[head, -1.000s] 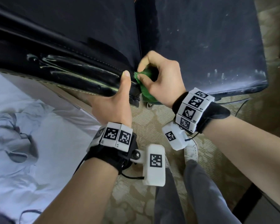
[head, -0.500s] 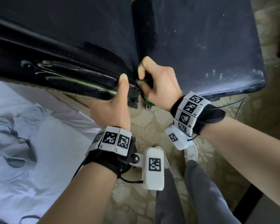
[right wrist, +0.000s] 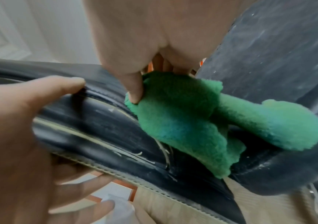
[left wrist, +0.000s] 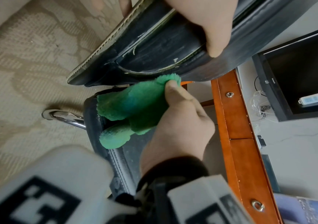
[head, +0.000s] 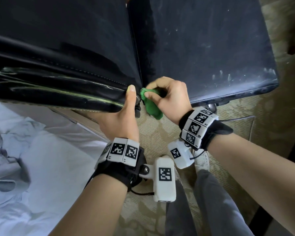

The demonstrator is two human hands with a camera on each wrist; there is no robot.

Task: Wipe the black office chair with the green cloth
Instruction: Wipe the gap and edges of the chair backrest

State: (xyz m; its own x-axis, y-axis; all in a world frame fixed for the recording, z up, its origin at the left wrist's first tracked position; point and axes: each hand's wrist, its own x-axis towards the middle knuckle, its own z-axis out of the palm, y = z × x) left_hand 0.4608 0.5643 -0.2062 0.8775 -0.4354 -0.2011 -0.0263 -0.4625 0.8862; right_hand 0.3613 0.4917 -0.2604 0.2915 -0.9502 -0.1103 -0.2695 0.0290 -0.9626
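Observation:
The black office chair fills the top of the head view: its backrest (head: 61, 53) on the left, its dusty seat (head: 211, 48) on the right. My left hand (head: 121, 116) grips the backrest's lower edge (left wrist: 154, 50), thumb on top and fingers underneath. My right hand (head: 167, 97) pinches the bunched green cloth (head: 151, 104) and holds it at the near end of the gap between backrest and seat. The cloth (right wrist: 188, 121) touches the backrest's corner and hangs down over the seat's edge (right wrist: 269, 166). In the left wrist view the cloth (left wrist: 133, 106) sits under my right thumb.
Patterned beige carpet (head: 160, 133) lies below the chair. A white bed with rumpled clothing (head: 24, 167) is at the left. My grey trouser legs (head: 203, 210) stand at the bottom. A wooden desk edge (left wrist: 236, 136), a black monitor (left wrist: 298, 72) and the chair's chrome leg (left wrist: 66, 118) are close by.
The right hand with the cloth went deeper into the gap, where the cloth was mostly hidden, then came back toward me, and the cloth shows again. The left hand kept its grip.

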